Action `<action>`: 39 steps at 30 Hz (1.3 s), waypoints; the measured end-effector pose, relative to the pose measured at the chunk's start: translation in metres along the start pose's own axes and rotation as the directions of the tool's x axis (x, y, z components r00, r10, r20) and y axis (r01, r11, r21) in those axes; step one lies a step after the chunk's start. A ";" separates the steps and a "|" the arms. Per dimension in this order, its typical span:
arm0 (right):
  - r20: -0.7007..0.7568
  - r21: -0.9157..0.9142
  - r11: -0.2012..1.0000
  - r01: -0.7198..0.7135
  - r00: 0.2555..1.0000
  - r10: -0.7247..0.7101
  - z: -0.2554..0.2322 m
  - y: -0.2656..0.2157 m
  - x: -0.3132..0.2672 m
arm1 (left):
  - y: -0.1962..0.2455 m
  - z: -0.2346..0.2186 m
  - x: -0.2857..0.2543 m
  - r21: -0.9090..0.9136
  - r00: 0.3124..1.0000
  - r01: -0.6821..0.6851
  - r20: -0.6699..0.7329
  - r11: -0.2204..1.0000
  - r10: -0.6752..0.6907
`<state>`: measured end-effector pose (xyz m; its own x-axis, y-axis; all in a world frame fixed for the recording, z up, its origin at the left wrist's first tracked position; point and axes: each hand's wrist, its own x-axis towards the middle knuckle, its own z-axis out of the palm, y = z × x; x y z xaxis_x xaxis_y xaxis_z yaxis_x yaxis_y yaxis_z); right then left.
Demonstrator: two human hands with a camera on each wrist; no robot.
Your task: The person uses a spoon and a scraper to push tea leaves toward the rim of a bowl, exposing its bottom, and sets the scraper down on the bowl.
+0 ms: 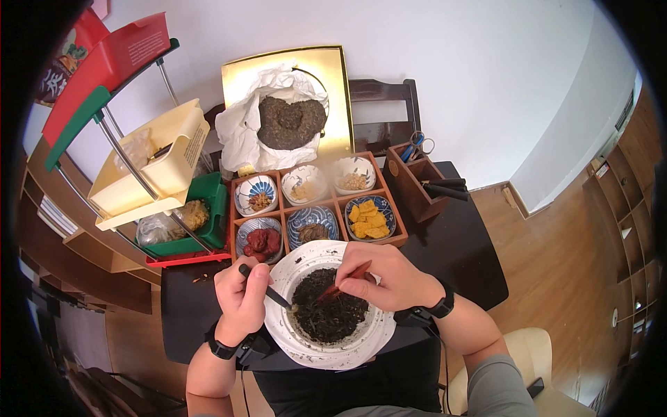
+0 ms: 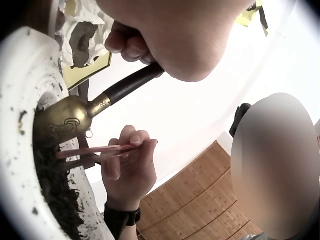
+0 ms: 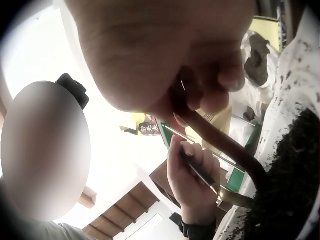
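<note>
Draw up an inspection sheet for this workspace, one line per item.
Surface: dark table, with small scraps left of the white dish.
Job's things: dark leafy material in the dish; brass-headed tool and red-brown tongs reach it.
Clutter: wooden tray holding six bowls, tiered rack at left, wooden holder at right.
Grips: left grip holds the tool; right grip pinches the tongs.
Cables: thin dark cables below both wrists.
Surroundings: cream chair at right; wooden shelves both sides.
</note>
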<state>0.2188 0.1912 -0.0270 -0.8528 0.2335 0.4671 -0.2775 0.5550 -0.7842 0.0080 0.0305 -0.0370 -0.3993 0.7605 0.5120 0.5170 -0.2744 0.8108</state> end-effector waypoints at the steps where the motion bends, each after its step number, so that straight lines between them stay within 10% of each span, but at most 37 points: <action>1: -0.051 -0.018 0.999 0.031 0.998 -0.032 0.000 0.000 0.000 | 0.001 0.000 0.000 0.002 1.000 -0.005 0.008 1.000 0.005; 7: -0.065 -0.257 0.965 0.058 0.995 -0.077 0.002 -0.002 0.002 | 0.001 -0.001 0.000 0.007 1.000 0.003 0.010 1.000 -0.003; 39: 0.105 -0.043 0.996 -0.076 0.991 0.080 0.000 0.000 0.002 | 0.002 -0.002 -0.001 0.102 0.988 -0.144 -0.040 0.984 0.148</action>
<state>0.2165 0.1919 -0.0263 -0.9139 0.1922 0.3576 -0.1927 0.5699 -0.7988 0.0080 0.0277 -0.0353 -0.3478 0.6876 0.6374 0.6433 -0.3196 0.6958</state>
